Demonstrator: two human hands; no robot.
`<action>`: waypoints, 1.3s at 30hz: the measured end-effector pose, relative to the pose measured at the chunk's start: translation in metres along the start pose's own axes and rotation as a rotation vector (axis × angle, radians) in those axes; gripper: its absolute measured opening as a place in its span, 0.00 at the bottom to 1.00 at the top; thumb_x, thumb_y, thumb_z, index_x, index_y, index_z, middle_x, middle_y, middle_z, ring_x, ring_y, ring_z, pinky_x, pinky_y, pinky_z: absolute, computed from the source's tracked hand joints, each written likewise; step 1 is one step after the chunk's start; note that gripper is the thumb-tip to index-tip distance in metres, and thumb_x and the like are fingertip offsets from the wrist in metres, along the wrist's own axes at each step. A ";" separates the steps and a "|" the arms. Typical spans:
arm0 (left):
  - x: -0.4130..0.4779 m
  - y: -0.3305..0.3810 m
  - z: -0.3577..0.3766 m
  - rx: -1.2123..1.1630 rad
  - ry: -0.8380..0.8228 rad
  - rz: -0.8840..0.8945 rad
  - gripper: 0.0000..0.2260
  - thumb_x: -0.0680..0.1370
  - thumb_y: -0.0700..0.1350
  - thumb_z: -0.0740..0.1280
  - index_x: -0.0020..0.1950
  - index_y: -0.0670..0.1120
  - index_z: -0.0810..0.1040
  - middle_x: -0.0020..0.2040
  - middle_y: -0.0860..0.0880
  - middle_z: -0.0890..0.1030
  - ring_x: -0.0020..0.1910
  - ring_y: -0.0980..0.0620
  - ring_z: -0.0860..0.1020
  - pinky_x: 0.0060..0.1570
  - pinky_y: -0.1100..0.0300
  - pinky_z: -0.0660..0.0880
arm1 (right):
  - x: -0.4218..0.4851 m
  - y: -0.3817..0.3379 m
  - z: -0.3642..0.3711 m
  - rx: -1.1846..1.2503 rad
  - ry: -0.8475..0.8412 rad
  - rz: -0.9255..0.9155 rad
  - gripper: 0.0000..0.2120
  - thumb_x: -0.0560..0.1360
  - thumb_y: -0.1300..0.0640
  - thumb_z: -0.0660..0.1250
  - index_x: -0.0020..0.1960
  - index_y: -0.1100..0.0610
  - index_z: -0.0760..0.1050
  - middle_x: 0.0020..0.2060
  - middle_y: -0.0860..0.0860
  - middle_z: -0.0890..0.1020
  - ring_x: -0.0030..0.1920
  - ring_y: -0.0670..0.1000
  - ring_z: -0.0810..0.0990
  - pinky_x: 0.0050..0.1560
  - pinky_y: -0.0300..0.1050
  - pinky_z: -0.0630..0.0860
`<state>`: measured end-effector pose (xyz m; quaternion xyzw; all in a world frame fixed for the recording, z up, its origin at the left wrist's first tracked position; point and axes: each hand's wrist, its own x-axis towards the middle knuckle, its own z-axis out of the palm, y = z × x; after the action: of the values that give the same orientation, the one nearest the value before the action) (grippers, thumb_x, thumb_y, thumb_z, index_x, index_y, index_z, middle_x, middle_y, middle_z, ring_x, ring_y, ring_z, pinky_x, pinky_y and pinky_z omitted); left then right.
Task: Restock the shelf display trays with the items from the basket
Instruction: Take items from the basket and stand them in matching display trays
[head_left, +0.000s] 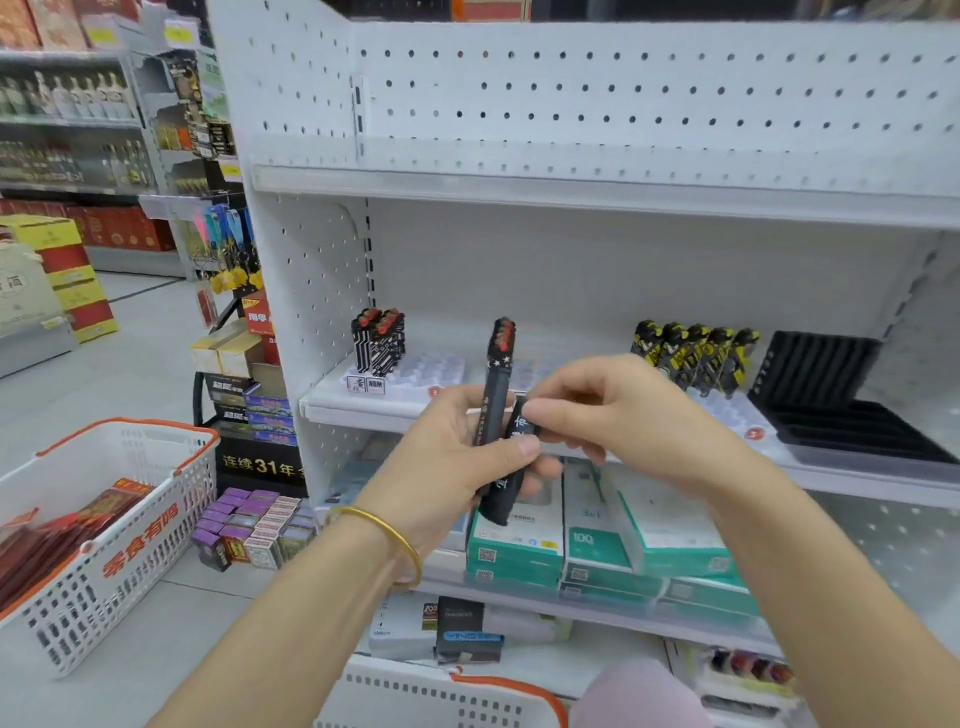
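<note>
Before shelf (363, 411), left hand (451, 453) gripping 2 sticks (497, 387)

Shopping baskets (156, 519): two.
Held black lighters (496, 395): two.
Yellow-black lighters (693, 358): five.
Black trays (857, 431): two.
Gold bangle (395, 540): one.

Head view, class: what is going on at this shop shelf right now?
A person faces a white shelf. The left hand grips two slim black lighters, and the right hand pinches the top of one. Behind them, a clear tray holds only a few patterned lighters at its left end. A white basket with red packets sits to the left.
</note>
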<state>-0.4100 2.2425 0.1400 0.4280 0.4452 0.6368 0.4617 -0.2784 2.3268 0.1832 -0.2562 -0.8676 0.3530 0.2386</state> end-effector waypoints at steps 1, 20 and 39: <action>0.002 -0.002 0.012 0.017 -0.037 -0.014 0.15 0.75 0.31 0.64 0.60 0.40 0.68 0.46 0.42 0.84 0.39 0.47 0.83 0.37 0.59 0.80 | -0.010 0.010 -0.010 0.083 0.046 0.017 0.05 0.74 0.58 0.68 0.40 0.56 0.81 0.27 0.46 0.79 0.26 0.44 0.71 0.29 0.39 0.69; 0.069 -0.033 0.186 0.353 -0.038 0.194 0.09 0.75 0.35 0.67 0.51 0.42 0.69 0.32 0.47 0.81 0.22 0.53 0.72 0.23 0.64 0.69 | -0.110 0.117 -0.121 -0.477 0.552 0.006 0.11 0.69 0.55 0.73 0.49 0.47 0.77 0.42 0.44 0.80 0.47 0.43 0.74 0.48 0.42 0.72; 0.109 -0.054 0.206 0.301 -0.074 0.126 0.09 0.78 0.35 0.62 0.50 0.50 0.75 0.37 0.49 0.77 0.33 0.60 0.78 0.45 0.58 0.79 | -0.053 0.181 -0.188 -0.146 0.765 0.269 0.15 0.74 0.63 0.68 0.60 0.57 0.72 0.40 0.49 0.76 0.45 0.52 0.77 0.41 0.43 0.74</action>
<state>-0.2242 2.3931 0.1520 0.5426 0.4903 0.5744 0.3677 -0.0763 2.4982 0.1578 -0.4965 -0.6978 0.1976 0.4770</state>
